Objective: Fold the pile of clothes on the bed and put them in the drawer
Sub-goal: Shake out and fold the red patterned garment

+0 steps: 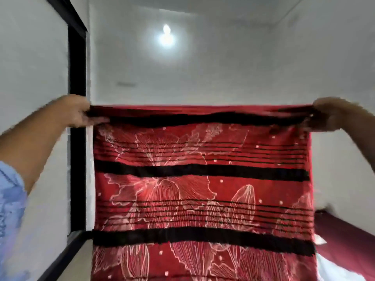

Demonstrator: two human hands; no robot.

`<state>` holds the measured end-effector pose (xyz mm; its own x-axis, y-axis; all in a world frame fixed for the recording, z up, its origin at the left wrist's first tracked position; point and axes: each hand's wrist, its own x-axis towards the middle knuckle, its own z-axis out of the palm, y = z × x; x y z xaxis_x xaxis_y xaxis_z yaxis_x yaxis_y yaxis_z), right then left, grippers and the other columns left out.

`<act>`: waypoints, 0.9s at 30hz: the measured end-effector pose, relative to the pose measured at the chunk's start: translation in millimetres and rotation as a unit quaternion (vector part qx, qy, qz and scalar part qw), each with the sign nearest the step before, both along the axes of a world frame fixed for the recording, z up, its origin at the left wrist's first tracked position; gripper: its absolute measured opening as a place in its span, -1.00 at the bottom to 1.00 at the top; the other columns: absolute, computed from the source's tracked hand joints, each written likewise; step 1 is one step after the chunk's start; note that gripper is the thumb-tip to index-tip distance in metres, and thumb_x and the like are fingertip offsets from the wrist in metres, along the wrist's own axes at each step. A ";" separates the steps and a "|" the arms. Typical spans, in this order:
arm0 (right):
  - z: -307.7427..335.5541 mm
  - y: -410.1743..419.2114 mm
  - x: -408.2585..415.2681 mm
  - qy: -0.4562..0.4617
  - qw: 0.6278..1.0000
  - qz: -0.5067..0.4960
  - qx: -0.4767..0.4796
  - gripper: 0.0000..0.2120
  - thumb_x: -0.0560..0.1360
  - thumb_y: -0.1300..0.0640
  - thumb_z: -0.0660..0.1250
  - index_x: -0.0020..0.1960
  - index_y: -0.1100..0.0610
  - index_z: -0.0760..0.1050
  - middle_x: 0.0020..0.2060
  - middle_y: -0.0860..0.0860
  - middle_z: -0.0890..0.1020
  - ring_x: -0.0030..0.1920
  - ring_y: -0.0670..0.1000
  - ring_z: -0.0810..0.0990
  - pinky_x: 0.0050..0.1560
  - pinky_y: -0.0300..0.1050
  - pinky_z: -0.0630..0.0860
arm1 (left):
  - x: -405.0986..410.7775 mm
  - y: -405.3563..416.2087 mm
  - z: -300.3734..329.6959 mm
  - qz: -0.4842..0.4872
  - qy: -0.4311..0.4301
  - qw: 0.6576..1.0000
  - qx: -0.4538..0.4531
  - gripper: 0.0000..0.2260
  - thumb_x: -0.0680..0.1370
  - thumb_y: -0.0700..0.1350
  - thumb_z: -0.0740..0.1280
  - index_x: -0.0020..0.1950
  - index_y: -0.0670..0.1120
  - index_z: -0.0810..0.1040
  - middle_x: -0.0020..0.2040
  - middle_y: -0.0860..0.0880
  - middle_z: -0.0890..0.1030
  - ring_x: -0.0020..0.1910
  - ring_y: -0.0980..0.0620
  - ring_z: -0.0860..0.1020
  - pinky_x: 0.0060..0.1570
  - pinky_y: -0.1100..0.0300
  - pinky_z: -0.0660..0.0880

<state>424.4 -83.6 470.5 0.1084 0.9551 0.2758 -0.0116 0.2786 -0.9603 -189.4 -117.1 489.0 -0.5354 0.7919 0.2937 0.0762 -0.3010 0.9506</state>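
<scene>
Up in front of the wall, the red cloth [203, 179] hangs soft and light, pinched at its top corners by the left hand [78, 112] at nine o'clock and the right hand [332, 114] at three, good corner holds.

The red cloth [203, 189] hangs stretched across the middle, blocking passage forward below its top edge. Above it the way to the white wall [203, 78] is open. A black frame [78, 138] stands close on the left; the bed [345, 240] lies low right.
</scene>
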 end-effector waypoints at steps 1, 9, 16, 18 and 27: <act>-11.3 18.1 -4.1 0.025 0.999 -0.009 -0.028 -0.30 -0.07 -0.02 0.67 -0.15 0.19 0.34 -0.62 0.12 0.54 -0.63 0.07 0.56 -0.72 -0.08 0.43 | 28.3 -12.4 -20.3 -0.004 -0.034 0.999 -0.002 -0.87 0.56 -0.34 0.19 -0.12 -0.19 0.48 -0.33 -0.20 0.64 -0.40 -0.04 0.62 -0.39 0.10 0.62; -58.2 150.7 -49.5 0.103 0.990 -0.093 0.024 -0.76 0.54 0.30 0.08 -0.16 0.16 0.50 -0.66 -0.08 0.51 -0.57 -0.07 0.54 -0.55 -0.17 0.50 | 73.7 51.8 -57.6 0.051 -0.059 0.997 0.010 -0.74 0.57 -0.38 0.07 -0.23 -0.13 0.38 -0.25 -0.13 0.44 -0.39 -0.04 0.51 -0.53 0.20 0.53; 56.3 130.0 -65.1 0.114 0.957 -0.106 0.244 -0.71 0.49 0.30 0.03 -0.25 0.10 0.47 -0.44 -0.08 0.54 -0.43 -0.12 0.49 -0.41 -0.29 0.42 | 93.2 48.3 48.9 0.013 0.027 0.986 0.166 -0.84 0.53 -0.20 0.23 -0.24 -0.01 0.42 -0.24 0.04 0.47 -0.20 0.13 0.47 -0.02 0.15 0.48; 64.2 112.9 -53.6 0.122 0.956 -0.098 0.246 -0.73 0.52 0.26 0.04 -0.15 0.09 0.50 -0.35 -0.06 0.57 -0.38 -0.11 0.56 -0.35 -0.26 0.48 | 92.0 33.6 50.3 -0.001 0.017 0.984 0.176 -0.86 0.52 -0.12 0.22 -0.25 0.00 0.40 -0.25 0.07 0.45 -0.20 0.15 0.49 -0.03 0.17 0.49; -89.5 34.4 -0.4 0.020 0.993 -0.115 -0.023 -0.74 0.55 0.24 -0.01 -0.20 0.10 0.39 -0.35 0.02 0.58 -0.25 -0.01 0.54 -0.52 -0.23 0.54 | 67.4 -25.1 -111.6 0.015 0.024 0.995 -0.094 -0.86 0.57 -0.16 0.32 -0.19 -0.08 0.46 -0.44 -0.03 0.60 -0.59 0.14 0.55 -0.56 0.33 0.51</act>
